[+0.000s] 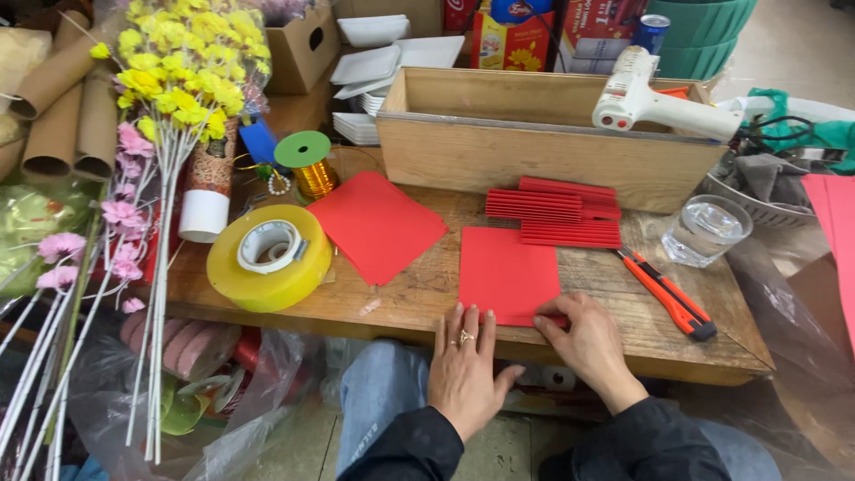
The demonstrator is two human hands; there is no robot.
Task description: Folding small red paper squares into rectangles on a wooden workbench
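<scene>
My left hand (465, 370) lies flat on the near edge of the wooden table (419, 294), fingers spread and open, with its fingertips just touching the near left corner of a red paper sheet (508, 274). My right hand (588, 343) rests on the near right corner of that same sheet, thumb and fingers pressed together on the paper's edge. The two hands sit close beside each other but do not touch. The sheet lies flat at the near middle of the table, almost square to its edge.

Left of it and a little farther away lies a second red sheet (376, 224), turned like a diamond. Just beyond the sheet I am working on is a stack of pleated red paper (557, 212), set against a long wooden box (543, 142). A white glue gun (655, 102) rests on the box's far right rim. To the right of my sheet an orange utility knife (668, 294) lies at a slant, and beyond it stands a clear glass of water (705, 230). On the left of the table sits a big roll of yellowish tape (269, 256), with a spool of gold wire (307, 165) behind it. Yellow and pink artificial flowers (169, 98) lean at the far left.
</scene>
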